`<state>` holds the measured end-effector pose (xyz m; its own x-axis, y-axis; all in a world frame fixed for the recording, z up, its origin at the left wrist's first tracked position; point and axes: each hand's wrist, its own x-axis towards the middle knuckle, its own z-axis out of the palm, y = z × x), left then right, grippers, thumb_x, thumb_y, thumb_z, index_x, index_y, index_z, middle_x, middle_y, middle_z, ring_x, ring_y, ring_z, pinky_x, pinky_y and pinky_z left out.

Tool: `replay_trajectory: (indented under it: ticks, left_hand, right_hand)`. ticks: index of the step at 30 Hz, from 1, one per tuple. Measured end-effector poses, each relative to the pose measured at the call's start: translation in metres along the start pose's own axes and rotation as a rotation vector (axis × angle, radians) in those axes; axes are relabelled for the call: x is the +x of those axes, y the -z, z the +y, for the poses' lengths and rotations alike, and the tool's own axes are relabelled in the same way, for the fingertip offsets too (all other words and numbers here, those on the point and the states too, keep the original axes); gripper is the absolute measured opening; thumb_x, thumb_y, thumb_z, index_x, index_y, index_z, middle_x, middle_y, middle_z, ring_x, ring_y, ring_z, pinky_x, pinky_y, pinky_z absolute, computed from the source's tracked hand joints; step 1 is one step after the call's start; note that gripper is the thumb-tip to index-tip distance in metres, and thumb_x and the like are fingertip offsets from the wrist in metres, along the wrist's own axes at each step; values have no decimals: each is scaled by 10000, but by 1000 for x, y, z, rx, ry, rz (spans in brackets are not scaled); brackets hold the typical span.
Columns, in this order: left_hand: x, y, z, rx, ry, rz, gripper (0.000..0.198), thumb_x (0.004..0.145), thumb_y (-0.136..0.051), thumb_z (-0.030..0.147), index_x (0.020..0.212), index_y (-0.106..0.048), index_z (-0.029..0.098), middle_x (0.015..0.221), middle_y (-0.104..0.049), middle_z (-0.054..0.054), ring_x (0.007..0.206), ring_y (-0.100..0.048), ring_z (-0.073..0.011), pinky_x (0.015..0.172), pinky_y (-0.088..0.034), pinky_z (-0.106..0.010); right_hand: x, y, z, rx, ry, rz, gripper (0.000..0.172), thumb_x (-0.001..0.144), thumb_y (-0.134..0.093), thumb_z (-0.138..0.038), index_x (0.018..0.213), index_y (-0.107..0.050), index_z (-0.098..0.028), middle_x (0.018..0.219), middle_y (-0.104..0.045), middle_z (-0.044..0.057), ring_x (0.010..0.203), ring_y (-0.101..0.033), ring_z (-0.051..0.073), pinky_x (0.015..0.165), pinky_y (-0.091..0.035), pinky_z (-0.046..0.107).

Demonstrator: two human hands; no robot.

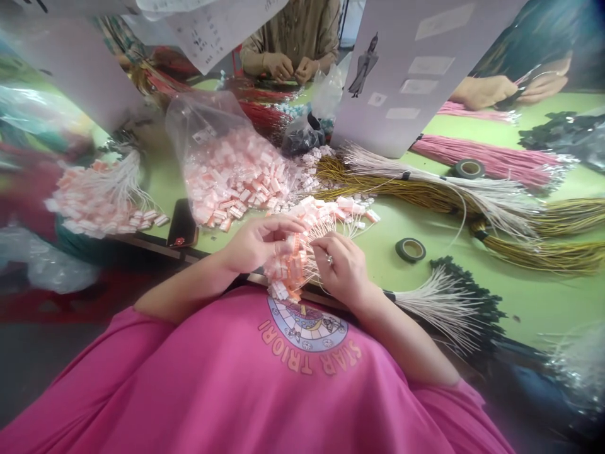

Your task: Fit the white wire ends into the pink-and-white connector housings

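My left hand (pixel 258 241) and my right hand (pixel 341 268) meet at the near edge of the green table (pixel 520 290). Both are closed on a bunch of thin white cords with small pink-and-white tags (pixel 293 265). The bunch hangs between the hands and down over the table edge. More tagged cords (pixel 350 211) fan out on the table just beyond my fingers. A clear plastic bag of loose pink-and-white tags (pixel 227 170) lies behind my left hand.
A dark phone (pixel 183 224) lies left of the bag, and a finished tagged bunch (pixel 101 195) further left. Two tape rolls (pixel 410 250) (pixel 467 168), gold cord bundles (pixel 425 189), pink cords (pixel 491 157), white boards (pixel 420 69). Other people's hands work at the far side (pixel 290 66) (pixel 510 88).
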<state>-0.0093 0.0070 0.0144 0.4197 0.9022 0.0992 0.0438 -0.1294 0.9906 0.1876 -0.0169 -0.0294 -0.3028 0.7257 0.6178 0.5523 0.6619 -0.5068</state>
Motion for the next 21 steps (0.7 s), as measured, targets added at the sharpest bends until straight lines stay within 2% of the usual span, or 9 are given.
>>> replay_trajectory:
  ticks: [3, 6, 9, 13, 21]
  left_hand:
    - [1, 2, -4, -55, 130, -34, 192, 720, -733, 174, 911, -721, 183, 1013, -703, -53, 927, -642, -155, 840, -518, -287]
    - [0, -1, -6, -70, 245, -45, 288, 713, -752, 201, 992, -695, 160, 956, -708, -51, 866, -649, -147, 820, -521, -288]
    - [0, -3, -5, -80, 261, -26, 320, 702, -763, 207, 1000, -667, 144, 976, -696, -57, 863, -647, -145, 804, -521, -276]
    - [-1, -3, -4, -36, 275, -24, 249, 713, -745, 189, 944, -663, 147, 895, -690, -37, 796, -637, -126, 750, -522, -254]
    - [-2, -5, -5, 72, 231, 2, 249, 710, -743, 179, 950, -683, 156, 900, -709, -39, 799, -649, -135, 750, -541, -261]
  right_hand:
    - [1, 3, -2, 78, -48, 29, 141, 865, -462, -124, 894, -592, -170, 804, -604, 67, 742, -570, 156, 658, -479, 297]
    - [1, 2, -2, 120, -37, 7, 145, 858, -472, -122, 912, -597, -172, 810, -608, 58, 742, -574, 145, 664, -480, 289]
    - [-1, 0, -1, 102, -61, -5, 121, 840, -489, -136, 850, -601, -181, 765, -607, 42, 698, -566, 137, 626, -468, 279]
    - [-1, -2, -1, 78, -101, -23, 132, 807, -484, -123, 767, -594, -185, 704, -603, 25, 657, -558, 128, 611, -456, 265]
    - [-3, -3, 1, 56, -214, -113, 126, 792, -492, -159, 759, -608, -195, 684, -630, 15, 640, -564, 126, 617, -445, 253]
